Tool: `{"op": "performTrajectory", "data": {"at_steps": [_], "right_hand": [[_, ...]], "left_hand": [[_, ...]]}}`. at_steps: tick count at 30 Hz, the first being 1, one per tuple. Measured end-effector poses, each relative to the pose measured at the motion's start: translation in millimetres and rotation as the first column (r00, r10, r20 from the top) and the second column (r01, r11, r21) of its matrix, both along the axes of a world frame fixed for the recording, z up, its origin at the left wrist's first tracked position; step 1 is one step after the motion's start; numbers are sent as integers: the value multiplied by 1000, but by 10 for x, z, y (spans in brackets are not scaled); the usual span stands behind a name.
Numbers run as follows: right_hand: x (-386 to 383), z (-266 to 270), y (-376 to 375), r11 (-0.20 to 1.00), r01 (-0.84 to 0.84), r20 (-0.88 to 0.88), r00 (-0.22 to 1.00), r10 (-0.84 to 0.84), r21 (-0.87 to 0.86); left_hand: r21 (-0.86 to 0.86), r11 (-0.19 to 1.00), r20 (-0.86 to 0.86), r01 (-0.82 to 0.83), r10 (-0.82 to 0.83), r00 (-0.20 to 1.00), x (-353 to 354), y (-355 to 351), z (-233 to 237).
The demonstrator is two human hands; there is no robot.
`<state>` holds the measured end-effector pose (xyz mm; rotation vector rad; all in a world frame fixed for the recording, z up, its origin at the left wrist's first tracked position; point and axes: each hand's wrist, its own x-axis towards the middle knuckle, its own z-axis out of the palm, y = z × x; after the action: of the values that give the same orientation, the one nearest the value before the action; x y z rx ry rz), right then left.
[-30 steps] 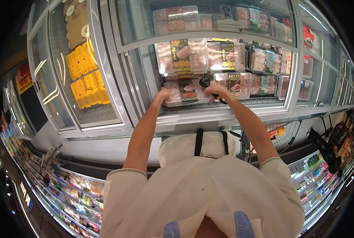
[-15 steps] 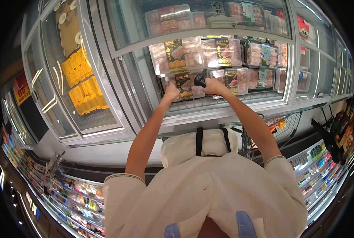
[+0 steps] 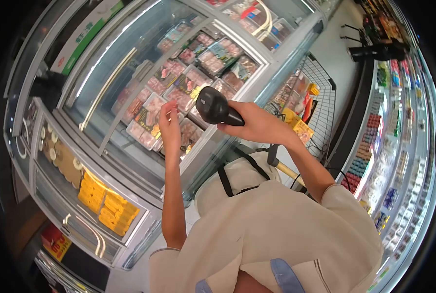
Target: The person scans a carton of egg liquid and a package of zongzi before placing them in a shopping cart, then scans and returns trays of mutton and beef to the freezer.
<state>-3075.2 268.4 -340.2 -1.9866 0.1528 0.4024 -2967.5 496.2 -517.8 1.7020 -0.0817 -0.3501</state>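
Note:
My right hand (image 3: 252,123) grips the handle of a black handheld barcode scanner (image 3: 211,105), raised over the front edge of a glass-topped freezer. My left hand (image 3: 170,131) is empty, its fingers apart and slightly bent, above packs of meat rolls. Clear plastic trays of pink sliced meat (image 3: 183,92) with dark labels lie in rows inside the freezer, partly hidden by both hands and the scanner. A sliding glass lid (image 3: 115,80) covers the far part of the freezer.
A wire shopping cart (image 3: 328,100) with packaged goods stands to the right, beside the freezer rim (image 3: 264,78). Yellow packs (image 3: 116,212) lie in the neighbouring freezer at left. Stocked shelves (image 3: 386,161) line the right side. A cream bag (image 3: 237,178) hangs at my front.
The view has turned toward the cart on the right. My left hand has left the meat pack it was touching, and my right hand has lifted the scanner up away from the packs.

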Motion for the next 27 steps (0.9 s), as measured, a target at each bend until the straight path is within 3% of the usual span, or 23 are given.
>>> {"op": "performTrajectory", "data": {"at_steps": [2,3,5,7,9,12,14,16,18,19,20,22,24,25,26,27], "right_hand": [[-521,41,-291,946,237,28,968,-249,223],[-744,350,-457,906,402,-190,907,-375,129],[-1311,321,-859,659,677,-196,731,-653,328],[-1824,97,-1286,375,835,-153,465,-872,403],[-2330,-294,-1702,171,908,-127,235,-964,382],[-2882,-1158,-2248,-14,959,-157,32,-987,282],[-3151,-1980,-2698,64,944,-192,132,-972,322],[-3078,-2492,-3005,39,917,-290,165,-943,398],[-2914,-3209,-3405,79,926,-401,235,-886,368],[-2789,-3627,-3581,95,939,-413,234,-880,330],[-2637,-3947,-3713,117,943,-435,251,-865,310],[-2377,-4785,-3919,118,933,-313,231,-921,340],[-2145,-5208,-4088,126,935,-272,222,-936,330],[-2076,-5390,-4117,79,960,-228,143,-963,268],[-2032,-5691,-4165,83,967,-236,141,-961,240],[-2046,-5770,-4157,22,977,-261,78,-962,211]], "left_hand": [[-33,994,8,107,-107,994,-231,-413,203],[-43,988,8,150,-150,989,-370,-628,306],[-95,967,36,236,-233,972,-670,-1087,455],[-122,936,43,330,-328,944,-994,-1530,667],[-73,888,77,453,-448,891,-1302,-1987,742],[8,800,274,600,-579,768,-1761,-2706,660],[75,737,293,672,-660,692,-2042,-3221,451],[190,674,244,713,-736,631,-2236,-3749,43],[348,600,127,720,-791,598,-2301,-4270,-594],[372,556,-25,743,-794,607,-2282,-4500,-911],[443,564,-54,697,-759,649,-2247,-4695,-1299],[579,542,-113,609,-687,718,-2205,-4977,-2124],[605,444,-245,661,-686,685,-1983,-5179,-2838],[609,415,-304,675,-664,683,-1888,-5235,-3145],[611,389,-361,689,-638,680,-1837,-5293,-3424],[638,412,-383,651,-563,732,-1829,-5310,-3738]]}}
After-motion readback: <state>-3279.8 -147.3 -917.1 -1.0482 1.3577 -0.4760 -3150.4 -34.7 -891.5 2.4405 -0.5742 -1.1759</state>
